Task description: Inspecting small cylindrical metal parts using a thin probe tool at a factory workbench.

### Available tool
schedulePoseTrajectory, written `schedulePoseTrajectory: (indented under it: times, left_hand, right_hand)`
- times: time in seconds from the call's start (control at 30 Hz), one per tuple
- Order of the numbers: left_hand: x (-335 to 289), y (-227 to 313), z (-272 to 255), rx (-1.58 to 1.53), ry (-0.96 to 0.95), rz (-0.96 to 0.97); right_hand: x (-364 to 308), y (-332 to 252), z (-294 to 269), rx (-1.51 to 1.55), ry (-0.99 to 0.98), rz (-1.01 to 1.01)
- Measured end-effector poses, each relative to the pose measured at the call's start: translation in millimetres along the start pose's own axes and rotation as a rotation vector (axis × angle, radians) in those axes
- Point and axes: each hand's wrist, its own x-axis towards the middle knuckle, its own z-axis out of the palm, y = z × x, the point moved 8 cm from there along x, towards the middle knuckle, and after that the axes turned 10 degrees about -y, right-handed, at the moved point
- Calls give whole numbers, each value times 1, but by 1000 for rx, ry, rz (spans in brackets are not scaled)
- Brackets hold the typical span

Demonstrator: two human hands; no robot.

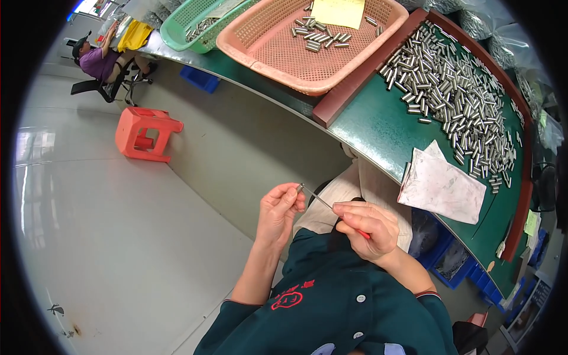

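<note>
Between the fingertips of my left hand (pixel 279 210) is a small shiny metal cylinder (pixel 300 188). My right hand (pixel 371 228) grips a thin tool with a red handle (pixel 364 234) and a slim metal shaft (pixel 318 199). The shaft's tip meets the cylinder's end; whether it goes inside is too small to tell. Both hands are held over my lap, off the table. On the green tabletop (pixel 370 127) to the right lies a big spread of similar metal cylinders (pixel 455 100). A stained white cloth (pixel 444 186) rests at the table's near edge.
A pink plastic basket (pixel 236 50) holds several cylinders and a yellow note (pixel 338 12). Beside it stands a green basket (pixel 171 32). Dark red strips (pixel 349 97) border the pile. On the floor are a red stool (pixel 148 133) and blue bins (pixel 452 260). A person (pixel 100 62) sits far left.
</note>
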Motion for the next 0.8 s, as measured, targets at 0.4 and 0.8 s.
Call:
schedulePoseTrajectory:
  times: [0.4,0.8]
  left_hand:
    - [-3,5,4,-56,73,46]
    - [-8,0,7,-73,130,106]
  right_hand:
    - [7,-11,9,-45,-188,-63]
    - [-4,-21,9,3,-121,-143]
